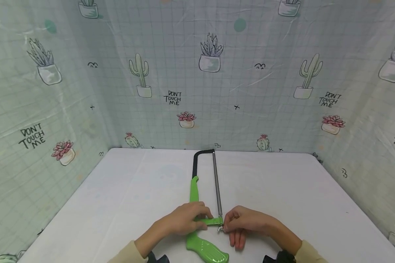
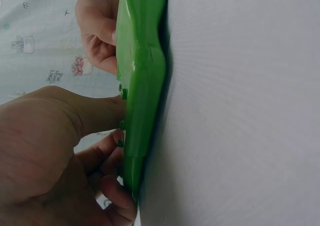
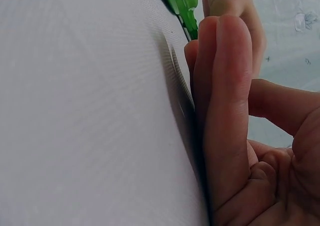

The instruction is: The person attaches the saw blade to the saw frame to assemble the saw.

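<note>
left hand [image 1: 187,218]: curled over hacksaw frame [image 1: 194,191] | right hand [image 1: 245,221]: pinching wing nut [image 1: 220,229], lower fingers [image 1: 240,239] straight

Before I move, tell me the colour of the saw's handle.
The handle is bright green, best seen in the head view.

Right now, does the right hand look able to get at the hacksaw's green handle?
Probably yes: only bare tabletop shows between the right hand and the green handle, though that hand is busy at the small metal fitting.
</note>
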Demonstrator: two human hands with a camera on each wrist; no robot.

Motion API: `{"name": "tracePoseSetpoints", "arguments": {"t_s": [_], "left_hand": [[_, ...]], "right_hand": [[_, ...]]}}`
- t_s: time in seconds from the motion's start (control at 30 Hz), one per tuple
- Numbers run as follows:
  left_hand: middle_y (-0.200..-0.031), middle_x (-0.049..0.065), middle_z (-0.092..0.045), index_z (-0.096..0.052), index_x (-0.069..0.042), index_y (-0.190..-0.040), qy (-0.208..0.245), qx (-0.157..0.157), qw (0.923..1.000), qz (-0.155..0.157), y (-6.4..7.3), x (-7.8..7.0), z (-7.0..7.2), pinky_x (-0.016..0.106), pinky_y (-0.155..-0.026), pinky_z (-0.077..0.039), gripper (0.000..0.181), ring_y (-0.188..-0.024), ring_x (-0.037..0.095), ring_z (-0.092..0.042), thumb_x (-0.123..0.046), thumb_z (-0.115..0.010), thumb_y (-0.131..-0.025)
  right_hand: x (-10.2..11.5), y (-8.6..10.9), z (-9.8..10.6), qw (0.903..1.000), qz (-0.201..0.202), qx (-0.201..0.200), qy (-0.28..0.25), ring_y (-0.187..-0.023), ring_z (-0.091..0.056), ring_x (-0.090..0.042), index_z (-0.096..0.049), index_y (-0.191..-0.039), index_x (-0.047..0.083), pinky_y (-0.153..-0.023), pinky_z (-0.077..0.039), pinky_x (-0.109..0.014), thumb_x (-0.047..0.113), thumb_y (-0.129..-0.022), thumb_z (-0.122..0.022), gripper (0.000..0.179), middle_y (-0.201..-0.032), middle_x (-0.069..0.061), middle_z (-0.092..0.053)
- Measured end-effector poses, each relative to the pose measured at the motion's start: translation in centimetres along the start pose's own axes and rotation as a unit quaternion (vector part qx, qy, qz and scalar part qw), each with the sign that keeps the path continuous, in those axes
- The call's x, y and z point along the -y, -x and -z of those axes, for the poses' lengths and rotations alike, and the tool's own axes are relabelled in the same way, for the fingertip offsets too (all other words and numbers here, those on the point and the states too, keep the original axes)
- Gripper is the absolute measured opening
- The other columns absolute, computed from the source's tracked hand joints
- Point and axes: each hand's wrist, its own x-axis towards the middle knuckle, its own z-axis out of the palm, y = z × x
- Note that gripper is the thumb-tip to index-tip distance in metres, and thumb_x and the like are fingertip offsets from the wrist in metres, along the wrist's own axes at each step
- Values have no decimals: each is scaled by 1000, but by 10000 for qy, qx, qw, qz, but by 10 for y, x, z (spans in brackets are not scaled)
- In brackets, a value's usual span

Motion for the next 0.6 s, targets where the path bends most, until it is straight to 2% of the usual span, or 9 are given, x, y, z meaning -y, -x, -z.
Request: {"name": "tracePoseSetpoints", "arguments": {"t_s": [0.6], "left_hand": [[-101,-17,-64,-74,-28,-113,23,-79,10000,-54,-1,2,-2,18,-72,-43,22,-83,-2,-50,-32,-76,-92]], "right_hand": [[-3,-2,0,9998,134,-18,134,-56,-70,-7,-65,-97,1,-53,-57,-24,11,-97,-64,10,-71,-4,-73]]}}
